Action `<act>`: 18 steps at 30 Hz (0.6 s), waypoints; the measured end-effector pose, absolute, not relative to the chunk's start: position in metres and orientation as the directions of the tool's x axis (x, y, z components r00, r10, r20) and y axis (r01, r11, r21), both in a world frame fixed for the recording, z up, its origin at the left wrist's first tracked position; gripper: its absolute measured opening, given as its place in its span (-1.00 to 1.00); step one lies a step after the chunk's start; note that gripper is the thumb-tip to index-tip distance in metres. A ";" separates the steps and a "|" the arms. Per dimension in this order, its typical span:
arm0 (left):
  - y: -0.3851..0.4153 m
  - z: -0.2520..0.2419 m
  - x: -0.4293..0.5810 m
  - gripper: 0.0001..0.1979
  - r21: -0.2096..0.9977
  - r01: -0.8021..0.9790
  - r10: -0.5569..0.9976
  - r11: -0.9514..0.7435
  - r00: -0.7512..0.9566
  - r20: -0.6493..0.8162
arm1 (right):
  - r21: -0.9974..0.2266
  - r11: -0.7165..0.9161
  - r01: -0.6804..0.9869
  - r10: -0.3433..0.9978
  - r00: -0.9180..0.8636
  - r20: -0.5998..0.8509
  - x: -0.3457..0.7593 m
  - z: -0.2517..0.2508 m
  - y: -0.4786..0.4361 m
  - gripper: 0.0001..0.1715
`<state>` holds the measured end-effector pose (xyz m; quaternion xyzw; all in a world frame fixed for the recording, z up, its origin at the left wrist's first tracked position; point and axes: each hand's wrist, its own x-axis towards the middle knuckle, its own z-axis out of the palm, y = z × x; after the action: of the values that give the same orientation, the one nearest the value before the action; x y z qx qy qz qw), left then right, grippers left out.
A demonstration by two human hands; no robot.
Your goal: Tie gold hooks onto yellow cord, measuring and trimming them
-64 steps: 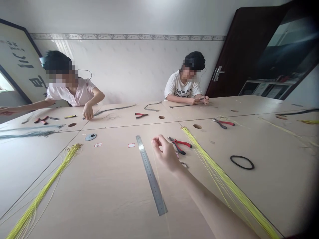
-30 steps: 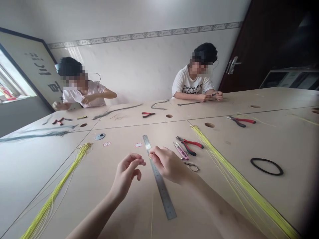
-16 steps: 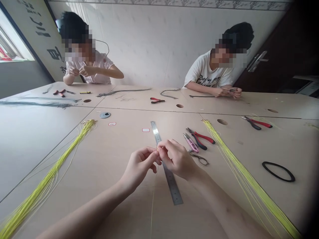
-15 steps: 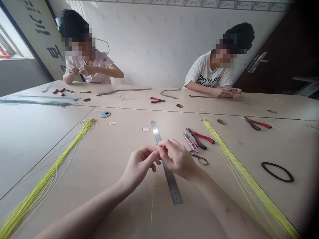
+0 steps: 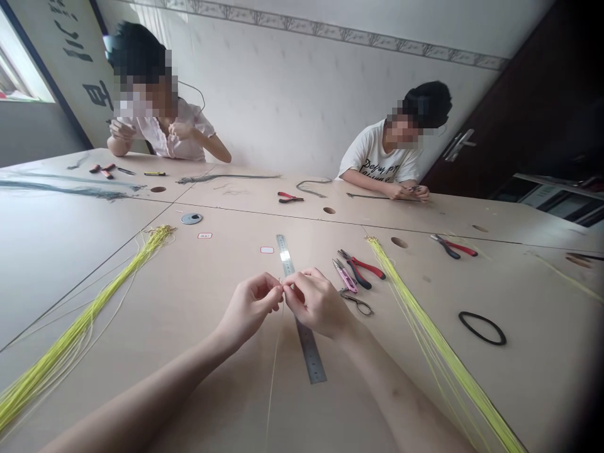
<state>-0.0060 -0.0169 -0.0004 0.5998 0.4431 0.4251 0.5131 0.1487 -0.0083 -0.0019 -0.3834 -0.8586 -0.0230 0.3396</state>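
My left hand (image 5: 252,308) and my right hand (image 5: 317,302) meet fingertip to fingertip above a steel ruler (image 5: 311,355). Between them they pinch the upper end of a thin pale cord (image 5: 272,384), which hangs down toward the table's near edge. A tiny bit of something pokes up at the fingertips, too small to make out. Right of my right hand lie pink thread snips (image 5: 346,277), pliers with red and black handles (image 5: 363,267) and small scissors (image 5: 361,306).
Bundles of yellow cords lie to the left (image 5: 99,308) and right (image 5: 425,321). A black oval ring (image 5: 482,328) and more pliers (image 5: 453,246) are at the right. Two people (image 5: 160,119) (image 5: 387,151) sit across the table, their hands busy with small work.
The view has shifted and tilted a little, so most things appear further left. Both my hands stay together, pinching the cord. The person at the left has moved their hands apart.
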 end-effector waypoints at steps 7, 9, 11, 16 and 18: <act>-0.018 0.002 -0.005 -0.76 0.993 0.116 0.971 -0.038 0.241 0.009 | -0.267 0.114 0.957 0.894 0.018 0.447 0.211 -0.001 0.022 -0.71; -0.020 0.003 -0.004 -0.76 0.992 0.121 0.964 -0.034 0.265 0.001 | -0.246 -0.111 0.963 0.913 0.196 0.358 0.232 -0.004 0.029 -0.65; -0.022 0.003 -0.003 -0.76 0.990 0.132 0.957 -0.047 0.290 0.007 | -0.207 -0.264 0.942 0.918 0.311 0.246 0.247 -0.008 0.033 -0.55; -0.024 0.003 -0.003 -0.79 0.983 0.167 0.953 -0.080 0.302 0.026 | -0.141 -0.374 0.917 0.921 0.384 0.056 0.256 -0.014 0.034 -0.44; -0.024 0.004 -0.004 -0.79 0.982 0.166 0.954 -0.088 0.297 0.035 | -0.132 -0.382 0.915 0.920 0.390 0.038 0.258 -0.013 0.035 -0.39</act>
<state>-0.0044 -0.0240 0.0037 0.6263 0.4473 0.3893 0.5061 0.2577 0.0346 -0.0134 -0.8310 -0.5520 0.0207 0.0657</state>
